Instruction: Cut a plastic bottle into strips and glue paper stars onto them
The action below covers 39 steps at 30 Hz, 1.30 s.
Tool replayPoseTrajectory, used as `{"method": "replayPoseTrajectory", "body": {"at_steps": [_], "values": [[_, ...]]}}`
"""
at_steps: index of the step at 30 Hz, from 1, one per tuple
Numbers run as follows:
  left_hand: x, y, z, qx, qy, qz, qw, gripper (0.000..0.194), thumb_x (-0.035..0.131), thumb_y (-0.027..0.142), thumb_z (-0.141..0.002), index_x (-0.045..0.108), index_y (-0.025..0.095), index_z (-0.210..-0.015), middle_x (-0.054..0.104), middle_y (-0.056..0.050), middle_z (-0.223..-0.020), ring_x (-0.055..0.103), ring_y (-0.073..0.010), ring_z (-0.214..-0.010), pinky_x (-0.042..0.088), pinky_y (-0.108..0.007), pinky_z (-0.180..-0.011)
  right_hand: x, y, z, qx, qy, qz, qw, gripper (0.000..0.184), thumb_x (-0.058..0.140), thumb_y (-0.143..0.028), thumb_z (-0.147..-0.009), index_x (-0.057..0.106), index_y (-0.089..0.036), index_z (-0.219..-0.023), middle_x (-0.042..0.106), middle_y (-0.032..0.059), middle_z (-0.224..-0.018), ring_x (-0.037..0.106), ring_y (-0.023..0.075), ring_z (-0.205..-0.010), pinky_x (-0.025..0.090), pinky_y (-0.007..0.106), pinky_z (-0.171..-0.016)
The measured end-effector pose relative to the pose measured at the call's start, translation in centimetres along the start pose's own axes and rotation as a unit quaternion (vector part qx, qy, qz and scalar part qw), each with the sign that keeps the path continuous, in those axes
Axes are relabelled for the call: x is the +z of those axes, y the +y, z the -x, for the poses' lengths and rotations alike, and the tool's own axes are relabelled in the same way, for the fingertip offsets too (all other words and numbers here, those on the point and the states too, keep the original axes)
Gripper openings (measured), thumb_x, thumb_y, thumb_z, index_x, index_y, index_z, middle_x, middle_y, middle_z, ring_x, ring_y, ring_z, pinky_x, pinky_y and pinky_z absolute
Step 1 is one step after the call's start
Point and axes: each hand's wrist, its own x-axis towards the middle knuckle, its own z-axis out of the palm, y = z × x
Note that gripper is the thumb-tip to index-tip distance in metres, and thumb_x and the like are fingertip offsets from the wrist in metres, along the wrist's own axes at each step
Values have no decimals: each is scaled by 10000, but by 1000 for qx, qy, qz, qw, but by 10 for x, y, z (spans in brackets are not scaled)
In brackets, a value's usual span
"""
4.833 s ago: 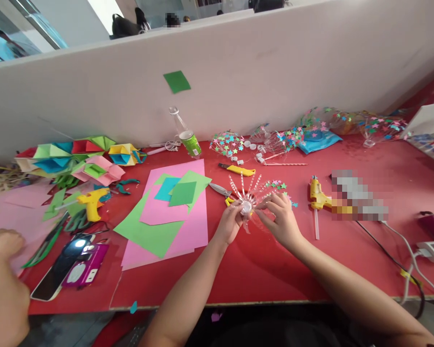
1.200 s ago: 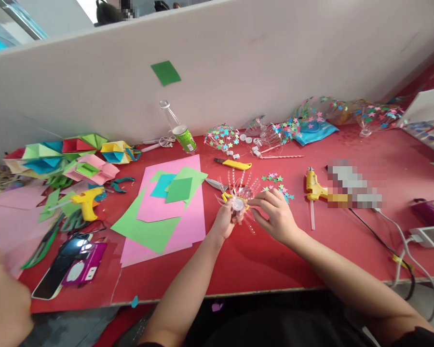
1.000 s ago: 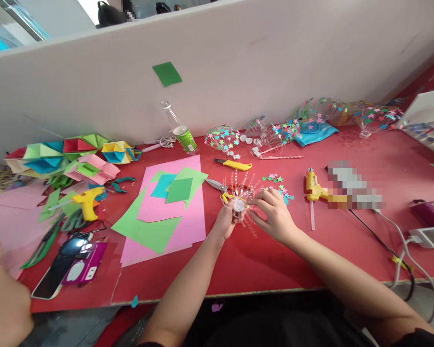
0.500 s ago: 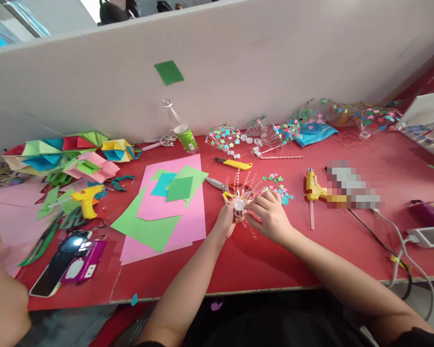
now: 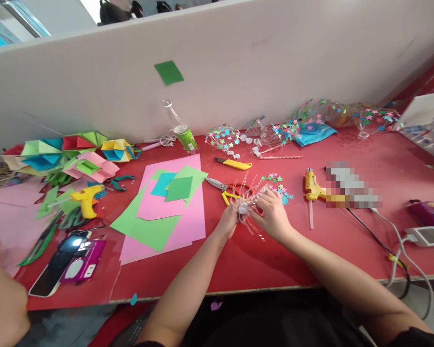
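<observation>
A clear plastic bottle piece [image 5: 243,208], cut into thin strips that fan outward, is between my hands above the table. My left hand [image 5: 227,222] is closed around its near left side. The fingers of my right hand [image 5: 274,216] are bent and pinched at the strips on its right side; the fingertips are partly hidden. Right behind the piece lie scissors [image 5: 230,194] with red and yellow handles. Small paper stars [image 5: 277,188] in pink, green and blue are scattered just beyond my right hand.
A yellow glue gun [image 5: 313,187] lies to the right, near cables and a charger [image 5: 432,237]. Pink and green paper sheets [image 5: 148,236] cover the left middle. A yellow utility knife [image 5: 235,164], a glass bottle [image 5: 183,132] and star-covered decorations [image 5: 223,137] stand behind. Another person's arm [image 5: 5,294] is far left.
The cut bottle piece has turned and shifted slightly right, its strips now spreading differently. My right fingers have moved a little along its right side. My left hand keeps its hold.
</observation>
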Motion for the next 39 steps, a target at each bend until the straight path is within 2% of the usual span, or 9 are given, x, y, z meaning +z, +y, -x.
{"method": "replayPoseTrajectory", "body": {"at_steps": [6,10,15,22,29,33,36,39], "values": [[1,1,0,-3,21,-12,1000,499,747,611,-610,504,176,-622,463,64,-496,396,-54,-453,260,-195,-449,-1,-1,1,3,-9,2,1000,208,580,-205,-900,595,-203,-692,584,6,-634,464,183,-692,319,324,-721],[-1,0,-3,11,6,18,1000,419,715,543,-699,530,170,-653,471,53,-494,390,-56,-434,243,-197,-435,-4,-3,-1,-1,2,-18,1000,201,607,-205,-889,603,-207,-689,561,-7,-611,467,180,-673,335,326,-719],[-5,3,-4,19,2,60,998,335,667,461,-781,542,164,-686,439,56,-489,337,-43,-404,204,-190,-415,-9,-5,-2,-10,-15,-41,999,136,628,-234,-889,651,-217,-756,583,-4,-677,491,179,-699,360,330,-719],[-7,5,-8,4,-6,73,997,297,629,428,-794,551,151,-719,499,32,-544,348,-33,-423,210,-173,-419,-17,-7,-3,-6,38,-87,995,52,591,-188,-896,631,-215,-874,659,27,-857,587,191,-792,400,368,-796],[-7,13,-8,-11,-10,85,996,309,602,431,-799,531,145,-707,473,42,-511,285,-19,-384,171,-168,-405,-27,-9,-6,1,42,-83,996,74,566,-178,-902,618,-230,-906,649,21,-821,583,198,-785,406,356,-749],[-6,13,-7,-14,-3,88,996,299,609,420,-794,527,146,-702,471,42,-507,300,-23,-386,175,-165,-402,-26,-8,-4,22,45,-86,995,169,558,-172,-885,603,-231,-1037,616,12,-784,576,200,-757,425,365,-756],[-7,12,-8,-13,4,91,996,286,613,413,-792,555,139,-734,511,24,-544,340,-28,-409,183,-160,-401,-26,-8,-4,33,75,-94,992,289,555,-158,-873,561,-232,-1153,619,43,-906,583,205,-786,453,386,-786],[-8,10,-9,-9,12,92,996,303,623,429,-797,568,136,-744,523,12,-556,369,-34,-428,194,-159,-400,-28,-9,-4,28,106,-94,990,263,552,-169,-877,576,-246,-1127,601,77,-1017,589,222,-848,468,406,-801]]}}
